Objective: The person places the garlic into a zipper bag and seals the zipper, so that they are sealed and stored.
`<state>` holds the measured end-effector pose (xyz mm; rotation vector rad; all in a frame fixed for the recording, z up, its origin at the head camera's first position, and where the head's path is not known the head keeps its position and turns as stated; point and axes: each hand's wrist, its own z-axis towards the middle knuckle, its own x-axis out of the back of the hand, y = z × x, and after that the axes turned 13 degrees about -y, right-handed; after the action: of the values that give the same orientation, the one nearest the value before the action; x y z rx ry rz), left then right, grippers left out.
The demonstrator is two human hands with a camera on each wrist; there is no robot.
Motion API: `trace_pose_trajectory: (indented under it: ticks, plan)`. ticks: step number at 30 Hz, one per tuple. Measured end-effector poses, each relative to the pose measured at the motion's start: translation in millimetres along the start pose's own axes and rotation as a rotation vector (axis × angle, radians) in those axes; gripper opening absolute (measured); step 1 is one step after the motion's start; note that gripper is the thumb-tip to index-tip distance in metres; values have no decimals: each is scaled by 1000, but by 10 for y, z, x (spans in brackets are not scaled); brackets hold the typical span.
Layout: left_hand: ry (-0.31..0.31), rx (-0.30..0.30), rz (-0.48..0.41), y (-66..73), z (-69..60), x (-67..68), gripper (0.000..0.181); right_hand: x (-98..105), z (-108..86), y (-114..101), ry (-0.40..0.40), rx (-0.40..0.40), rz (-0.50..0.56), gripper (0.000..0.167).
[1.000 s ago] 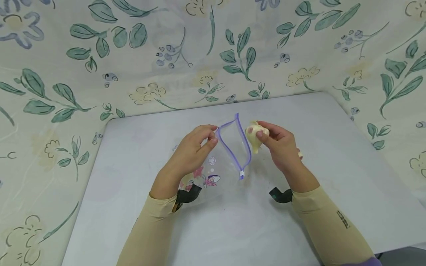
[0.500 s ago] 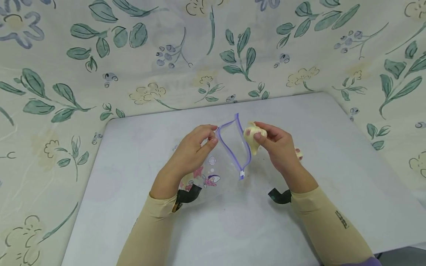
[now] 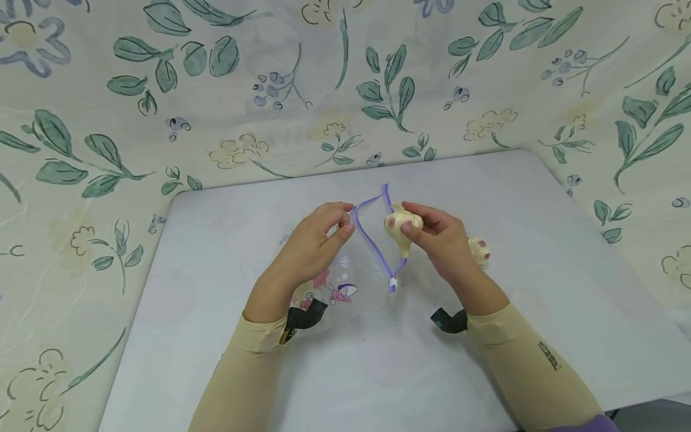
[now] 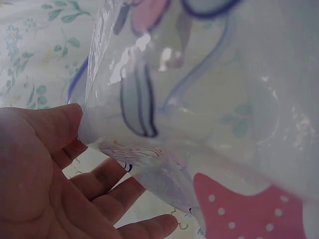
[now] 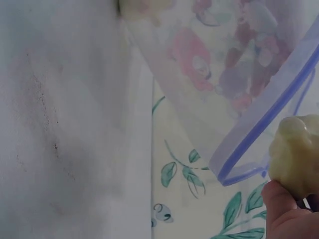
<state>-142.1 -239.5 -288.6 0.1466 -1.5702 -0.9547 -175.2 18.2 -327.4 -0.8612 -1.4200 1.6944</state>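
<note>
A clear zip bag point(image 3: 372, 288) with a purple-edged mouth and pink sea prints stands mouth open at mid table. The left hand point(image 3: 305, 246) pinches the left edge of its mouth between thumb and finger; in the left wrist view the other fingers of that hand point(image 4: 55, 174) spread beside the film. The right hand point(image 3: 445, 243) holds a pale yellow soft toy with pink spots point(image 3: 398, 227) by thumb and fingers, in front of the mouth's right edge. In the right wrist view the toy point(image 5: 294, 154) is beside the purple rim point(image 5: 269, 117).
A second pale yellow piece with pink spots point(image 3: 479, 251) lies on the white table point(image 3: 567, 300), just right of the right wrist. Something pale yellow and pink shows through the bag near the left wrist. A floral cloth point(image 3: 324, 132) hangs behind the table.
The right hand has carried the yellow toy leftward, from beside the bag's mouth to over its right edge. More of the second yellow piece shows. The left hand has stayed in place.
</note>
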Motion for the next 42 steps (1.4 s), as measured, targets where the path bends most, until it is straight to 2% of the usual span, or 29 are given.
trace_pose_trajectory:
  ticks: [12,19,24,30,36,42]
  plan:
    - [-5,0,-19,13,-8,-2,21,-44,-7,3,-51,22,25,48]
    - [-7,-12,-23,3,-10,-2,21,-14,-37,2,-34,8,27,42]
    - [-7,-2,-25,11,-13,11,21,36,-53,-55,-4,61,142,43]
    - [0,0,-25,22,-22,26,21,233,-80,-126,86,127,230,44]
    - [-2,-3,-27,20,-23,29,21,509,-161,-144,189,218,278,36]
    - [-8,5,-24,32,-22,37,21,702,-247,-105,230,232,324,33]
